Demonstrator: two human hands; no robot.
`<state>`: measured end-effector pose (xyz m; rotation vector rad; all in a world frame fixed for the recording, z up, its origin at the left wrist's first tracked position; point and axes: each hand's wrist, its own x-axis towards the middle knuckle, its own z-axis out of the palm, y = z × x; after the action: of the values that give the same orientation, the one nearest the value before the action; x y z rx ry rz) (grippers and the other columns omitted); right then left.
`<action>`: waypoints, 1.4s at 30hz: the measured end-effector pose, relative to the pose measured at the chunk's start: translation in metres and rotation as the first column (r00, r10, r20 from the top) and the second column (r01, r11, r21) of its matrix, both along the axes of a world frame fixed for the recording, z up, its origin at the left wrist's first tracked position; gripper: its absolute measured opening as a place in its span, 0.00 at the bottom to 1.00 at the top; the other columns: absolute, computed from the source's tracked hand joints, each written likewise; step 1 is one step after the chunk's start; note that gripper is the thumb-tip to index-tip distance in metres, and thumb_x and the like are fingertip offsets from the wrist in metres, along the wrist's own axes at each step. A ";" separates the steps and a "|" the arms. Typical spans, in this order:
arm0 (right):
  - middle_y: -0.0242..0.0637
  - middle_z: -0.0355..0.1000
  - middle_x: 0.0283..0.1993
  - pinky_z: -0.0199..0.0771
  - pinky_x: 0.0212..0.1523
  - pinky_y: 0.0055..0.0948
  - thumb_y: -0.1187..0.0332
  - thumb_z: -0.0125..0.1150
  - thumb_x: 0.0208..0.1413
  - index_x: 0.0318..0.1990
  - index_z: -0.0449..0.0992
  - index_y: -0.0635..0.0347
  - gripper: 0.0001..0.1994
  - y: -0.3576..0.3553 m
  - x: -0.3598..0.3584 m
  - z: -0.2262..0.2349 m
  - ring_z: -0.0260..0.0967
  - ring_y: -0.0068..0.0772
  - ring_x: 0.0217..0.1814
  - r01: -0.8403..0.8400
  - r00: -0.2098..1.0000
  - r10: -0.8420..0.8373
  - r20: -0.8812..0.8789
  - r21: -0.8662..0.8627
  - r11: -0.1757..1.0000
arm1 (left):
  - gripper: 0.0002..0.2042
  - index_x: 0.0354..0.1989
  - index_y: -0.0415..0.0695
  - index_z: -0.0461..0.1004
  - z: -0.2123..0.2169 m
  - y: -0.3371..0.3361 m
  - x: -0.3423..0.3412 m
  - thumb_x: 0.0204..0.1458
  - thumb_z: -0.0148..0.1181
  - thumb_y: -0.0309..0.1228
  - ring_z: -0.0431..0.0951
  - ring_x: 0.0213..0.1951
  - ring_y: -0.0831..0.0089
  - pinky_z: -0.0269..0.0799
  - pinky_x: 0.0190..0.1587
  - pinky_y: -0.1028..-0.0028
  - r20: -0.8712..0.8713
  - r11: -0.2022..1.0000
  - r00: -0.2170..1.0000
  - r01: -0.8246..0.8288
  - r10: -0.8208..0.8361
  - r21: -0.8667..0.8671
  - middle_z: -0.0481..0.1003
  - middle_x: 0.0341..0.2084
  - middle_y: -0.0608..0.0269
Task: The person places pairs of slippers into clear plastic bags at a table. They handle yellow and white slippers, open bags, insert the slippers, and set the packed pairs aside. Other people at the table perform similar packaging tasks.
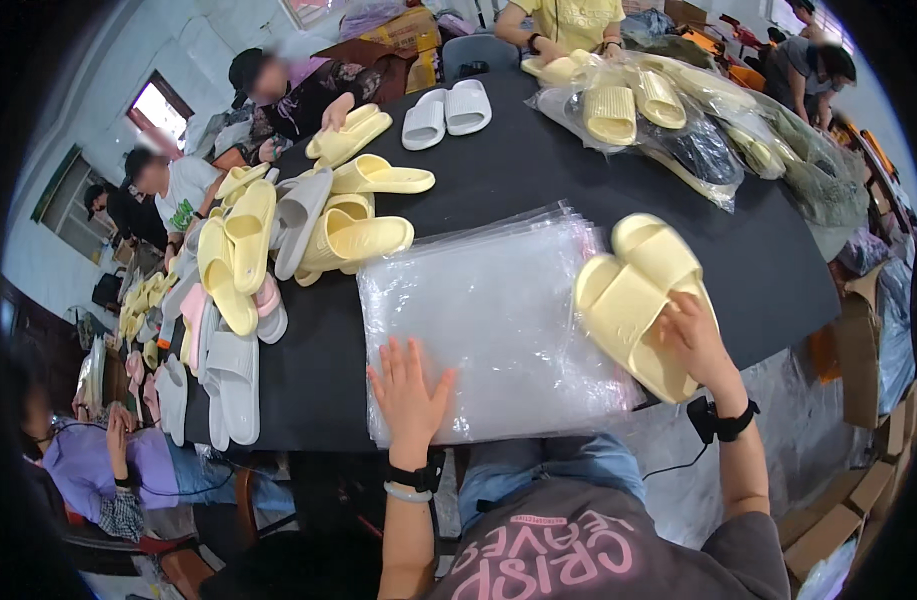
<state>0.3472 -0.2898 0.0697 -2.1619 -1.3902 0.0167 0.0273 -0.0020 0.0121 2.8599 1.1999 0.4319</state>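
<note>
My left hand [410, 392] lies flat, fingers spread, on the stack of clear plastic bags [483, 320], holding nothing. Just right of that stack, my right hand [694, 343] grips a pair of yellow slippers [633, 295] resting on the stack's right edge.

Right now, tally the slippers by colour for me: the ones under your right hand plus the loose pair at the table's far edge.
pale yellow slippers under the right hand: 2
white slippers at the far edge: 2
Total: 4
</note>
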 end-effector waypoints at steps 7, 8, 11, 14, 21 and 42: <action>0.56 0.66 0.54 0.73 0.49 0.43 0.72 0.58 0.57 0.46 0.76 0.67 0.11 0.027 -0.095 0.059 0.69 0.57 0.51 0.113 0.989 -0.072 -0.130 0.341 0.933 | 0.32 0.68 0.43 0.62 0.005 -0.007 -0.001 0.60 0.54 0.48 0.54 0.71 0.48 0.42 0.71 0.45 -0.037 0.998 0.997 0.067 -0.067 0.004 0.58 0.69 0.46; 0.55 0.65 0.55 0.75 0.48 0.43 0.70 0.58 0.57 0.47 0.76 0.65 0.12 0.037 -0.117 0.064 0.70 0.56 0.50 -0.014 0.989 0.055 -0.136 0.290 0.957 | 0.32 0.68 0.43 0.62 0.001 -0.008 -0.004 0.60 0.54 0.48 0.55 0.71 0.49 0.44 0.70 0.45 -0.076 0.998 0.995 0.058 -0.058 0.004 0.58 0.69 0.47; 0.51 0.64 0.53 0.78 0.44 0.42 0.64 0.58 0.57 0.50 0.74 0.61 0.15 0.082 -0.175 0.060 0.71 0.51 0.50 -0.307 0.931 0.344 -0.124 0.243 0.920 | 0.30 0.69 0.43 0.61 -0.040 -0.010 -0.020 0.62 0.51 0.46 0.54 0.71 0.50 0.43 0.71 0.47 -0.040 0.965 0.973 0.217 -0.226 -0.147 0.58 0.69 0.49; 0.50 0.66 0.50 0.76 0.46 0.43 0.65 0.58 0.57 0.46 0.75 0.60 0.12 0.130 -0.217 0.035 0.69 0.51 0.52 -0.360 0.870 0.425 -0.249 0.270 0.893 | 0.28 0.69 0.44 0.59 -0.079 -0.019 -0.066 0.64 0.48 0.44 0.54 0.71 0.52 0.43 0.72 0.50 0.035 0.898 0.951 0.301 -0.306 -0.320 0.58 0.70 0.52; 0.46 0.67 0.45 0.71 0.50 0.44 0.66 0.58 0.51 0.49 0.75 0.59 0.17 0.157 -0.168 -0.036 0.68 0.46 0.49 -0.018 0.997 0.013 0.082 0.052 0.999 | 0.24 0.69 0.45 0.60 -0.029 0.002 -0.011 0.67 0.42 0.39 0.52 0.72 0.54 0.40 0.73 0.52 -0.129 0.993 0.988 0.097 -0.088 0.068 0.58 0.70 0.55; 0.56 0.53 0.69 0.49 0.72 0.44 0.68 0.50 0.62 0.70 0.52 0.69 0.30 0.056 -0.122 -0.065 0.49 0.53 0.72 0.157 0.886 0.042 -0.462 0.383 0.910 | 0.23 0.61 0.40 0.70 0.060 -0.068 0.073 0.58 0.59 0.36 0.69 0.57 0.48 0.66 0.59 0.58 0.194 0.838 0.862 0.503 -0.469 -0.210 0.70 0.55 0.44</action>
<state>0.2254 -0.2337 0.0048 -1.6988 -0.9482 0.1878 0.1001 -0.0697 0.0718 2.7119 0.4276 0.4046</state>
